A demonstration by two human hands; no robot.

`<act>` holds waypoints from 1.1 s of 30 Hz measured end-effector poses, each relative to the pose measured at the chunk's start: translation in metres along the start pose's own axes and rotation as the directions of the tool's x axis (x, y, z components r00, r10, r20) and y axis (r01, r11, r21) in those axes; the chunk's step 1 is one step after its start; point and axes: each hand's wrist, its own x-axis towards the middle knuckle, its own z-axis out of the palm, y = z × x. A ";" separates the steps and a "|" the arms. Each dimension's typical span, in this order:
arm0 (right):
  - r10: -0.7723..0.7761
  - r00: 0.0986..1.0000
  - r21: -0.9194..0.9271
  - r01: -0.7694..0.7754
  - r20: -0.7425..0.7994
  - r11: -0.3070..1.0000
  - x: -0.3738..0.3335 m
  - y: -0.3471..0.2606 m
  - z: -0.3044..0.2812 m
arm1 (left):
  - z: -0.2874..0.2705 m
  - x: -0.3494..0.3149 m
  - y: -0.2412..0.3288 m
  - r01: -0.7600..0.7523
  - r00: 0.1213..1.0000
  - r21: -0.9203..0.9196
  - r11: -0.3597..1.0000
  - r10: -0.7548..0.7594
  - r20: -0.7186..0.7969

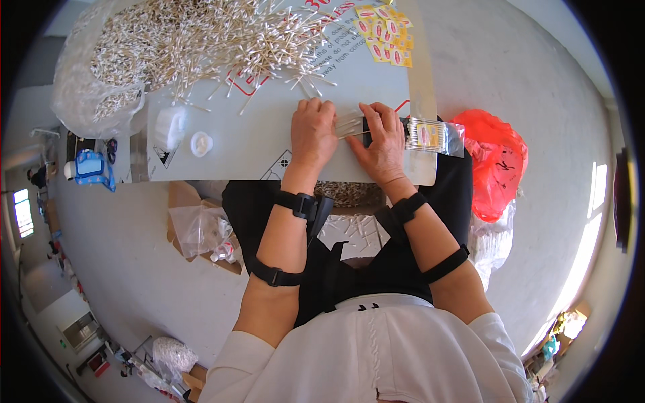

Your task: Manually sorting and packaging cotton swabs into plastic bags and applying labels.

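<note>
My left hand (314, 134) is closed with its fingers curled at the left end of a small bundle of cotton swabs (349, 125), just over the table. On the bundle's other side, my right hand (381, 144) bends its fingers and thumb over a black flat piece (367, 132), pressing on it. Right of that hand lies a clear plastic packet (454, 139) with a row of swabs in it and a yellow label card (424, 134). The palms and the undersides of the fingers are hidden.
A large heap of loose swabs (222, 43) spills from a clear bag (70, 87) on the grey table (228, 151). Yellow label cards (386, 33), a white round lid (201, 144) and a plastic tub (170, 126) lie around. A red bag (496, 161) hangs at the right edge.
</note>
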 end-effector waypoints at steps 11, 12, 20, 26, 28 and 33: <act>-0.021 0.997 -0.021 0.023 0.070 1.000 0.000 0.001 -0.005 | 0.005 0.038 -0.011 0.386 0.914 0.212 0.898 -0.341 -0.221; -0.022 0.997 -0.020 0.024 0.073 1.000 0.001 0.000 -0.005 | 0.005 0.044 -0.013 0.389 0.913 0.210 0.897 -0.343 -0.222; -0.015 0.997 0.002 0.015 0.071 1.000 0.001 0.002 -0.005 | 0.001 0.050 -0.019 0.443 0.883 0.219 0.869 -0.466 0.065; 0.000 0.999 0.020 -0.001 0.036 1.000 0.001 0.001 -0.004 | 0.002 0.017 -0.004 0.192 0.975 -0.012 0.981 -0.189 0.114; 0.005 1.000 0.024 -0.005 0.020 1.000 0.001 0.002 -0.003 | 0.001 0.016 -0.003 0.197 0.978 -0.083 0.977 -0.190 0.090; 0.023 0.998 0.068 -0.027 0.065 0.997 0.000 0.003 -0.004 | -0.008 0.033 -0.012 0.032 0.999 -0.098 0.995 -0.035 -0.036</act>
